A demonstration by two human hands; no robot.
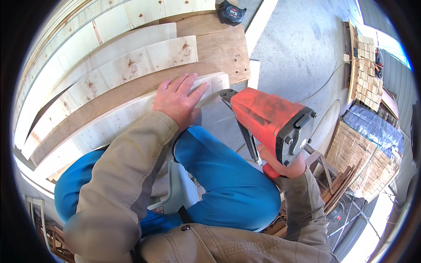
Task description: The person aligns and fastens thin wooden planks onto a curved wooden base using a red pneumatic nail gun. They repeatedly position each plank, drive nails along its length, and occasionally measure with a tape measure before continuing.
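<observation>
Your left hand (177, 100) is flat on the end of a pale plywood strip (109, 127), fingers spread a bit and pressing down, not gripping anything. Your right hand (280, 165) is wrapped tight around the grip of the red nail gun (265, 120), which sits just right of that strip's end with its dark nose (227, 95) almost touching the strip's corner. Most of those fingers are tucked under the tool body, so you only really see the thumb side.

Around you: the strip lies on a brown plywood sheet (219, 48), and I count about four more pale strips (131, 65) fanned out beyond it toward the upper left, though the ones near the rim blur together, so the count is shaky. One black tape measure (231, 12) sits at the far edge of the brown sheet, partly cut off by the top of the frame. A white board (258, 26) runs along the sheet's right side on the grey concrete floor (298, 52).

Your blue-trousered knee (228, 175) is bent up right between your two arms, covering whatever is under the strip's near end. Off to the right there are stacks of small wood pieces (367, 74), a dark blue tarp (375, 127) over one pile, and thin cables (324, 87) trailing across the floor. The lower right corner is too jumbled to sort out.
</observation>
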